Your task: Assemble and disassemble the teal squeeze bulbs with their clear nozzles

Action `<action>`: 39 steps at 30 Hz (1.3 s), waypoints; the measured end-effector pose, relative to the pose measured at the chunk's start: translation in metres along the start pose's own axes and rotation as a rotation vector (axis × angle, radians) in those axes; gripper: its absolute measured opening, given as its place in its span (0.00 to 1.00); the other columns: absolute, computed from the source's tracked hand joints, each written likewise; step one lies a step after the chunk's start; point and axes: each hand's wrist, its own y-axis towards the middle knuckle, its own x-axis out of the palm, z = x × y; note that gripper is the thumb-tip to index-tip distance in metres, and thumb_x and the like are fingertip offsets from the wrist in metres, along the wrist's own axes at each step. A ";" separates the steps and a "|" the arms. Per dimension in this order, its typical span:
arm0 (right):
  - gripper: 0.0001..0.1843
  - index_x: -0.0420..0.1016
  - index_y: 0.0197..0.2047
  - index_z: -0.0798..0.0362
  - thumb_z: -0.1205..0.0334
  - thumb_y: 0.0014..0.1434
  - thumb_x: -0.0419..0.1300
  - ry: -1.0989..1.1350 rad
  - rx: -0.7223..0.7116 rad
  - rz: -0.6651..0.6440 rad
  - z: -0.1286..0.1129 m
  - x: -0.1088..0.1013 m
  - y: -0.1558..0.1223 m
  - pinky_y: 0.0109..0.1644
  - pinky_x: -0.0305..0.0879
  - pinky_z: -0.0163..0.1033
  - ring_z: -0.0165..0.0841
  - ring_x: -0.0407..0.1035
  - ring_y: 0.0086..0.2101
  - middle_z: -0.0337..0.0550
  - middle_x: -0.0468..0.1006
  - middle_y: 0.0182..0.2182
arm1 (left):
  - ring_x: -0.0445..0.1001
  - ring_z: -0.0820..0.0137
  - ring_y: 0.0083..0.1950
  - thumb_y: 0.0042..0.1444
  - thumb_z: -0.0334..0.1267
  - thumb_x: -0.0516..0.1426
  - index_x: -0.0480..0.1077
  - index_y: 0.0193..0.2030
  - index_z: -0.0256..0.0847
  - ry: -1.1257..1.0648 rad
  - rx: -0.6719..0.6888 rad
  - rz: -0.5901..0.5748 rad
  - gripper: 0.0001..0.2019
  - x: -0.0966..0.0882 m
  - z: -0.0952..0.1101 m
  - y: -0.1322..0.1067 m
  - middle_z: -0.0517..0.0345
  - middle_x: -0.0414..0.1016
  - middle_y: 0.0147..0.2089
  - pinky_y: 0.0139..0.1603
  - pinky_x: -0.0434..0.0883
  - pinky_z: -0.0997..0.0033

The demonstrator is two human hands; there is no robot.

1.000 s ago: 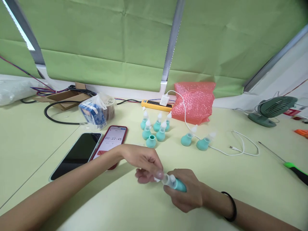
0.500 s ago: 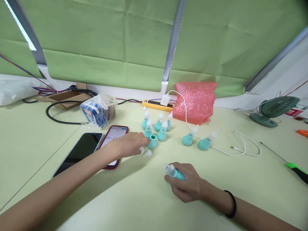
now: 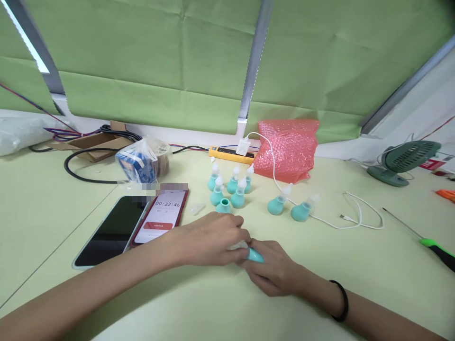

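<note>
My right hand point(image 3: 275, 269) is closed around a teal nasal aspirator bulb point(image 3: 255, 255), held on its side just above the table with its neck pointing left. My left hand point(image 3: 213, 239) meets it there, its fingers pinched on a translucent white nozzle tip point(image 3: 238, 245) at the neck end; the fingers hide most of this joint. Just beyond my left hand stands an open-topped teal bulb point(image 3: 223, 206). Behind it several aspirators with white tips are grouped, such as one aspirator point(image 3: 238, 194). A loose clear tip point(image 3: 197, 207) lies to the left.
Two more aspirators, one aspirator point(image 3: 276, 204) and another aspirator point(image 3: 301, 211), stand by a white cable point(image 3: 334, 226). Two phones, a dark phone point(image 3: 110, 232) and a timer phone point(image 3: 161, 213), lie at left. A screwdriver point(image 3: 426, 241), fan point(image 3: 405, 161), red bubble-wrap bag point(image 3: 287, 149) and power strip point(image 3: 227, 155) surround the area.
My left hand has moved right and toward me, from beside the open-topped bulb to the aspirator in my right hand. My right hand stays nearly in place. The loose clear tip is now uncovered.
</note>
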 end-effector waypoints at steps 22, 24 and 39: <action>0.11 0.68 0.36 0.49 0.68 0.52 0.47 -0.127 -0.011 -0.174 -0.009 0.002 0.005 0.23 0.48 0.34 0.30 0.57 0.23 0.41 0.66 0.23 | 0.64 0.71 0.27 0.44 0.18 0.51 0.64 0.17 0.35 0.072 0.171 -0.089 0.11 0.017 0.000 0.001 0.56 0.65 0.21 0.23 0.58 0.73; 0.10 0.67 0.32 0.50 0.69 0.52 0.47 -0.125 -0.003 -0.193 -0.009 0.005 0.004 0.23 0.46 0.34 0.30 0.57 0.22 0.40 0.65 0.22 | 0.63 0.69 0.27 0.41 0.16 0.52 0.63 0.17 0.35 0.163 0.176 -0.064 0.11 0.021 0.007 0.000 0.56 0.65 0.21 0.22 0.57 0.72; 0.10 0.60 0.22 0.52 0.71 0.51 0.43 -0.054 0.002 -0.104 -0.013 0.007 0.006 0.22 0.43 0.35 0.28 0.53 0.19 0.37 0.63 0.18 | 0.62 0.67 0.27 0.38 0.19 0.55 0.60 0.17 0.37 0.197 0.188 -0.109 0.11 0.020 0.020 -0.005 0.56 0.63 0.20 0.23 0.57 0.70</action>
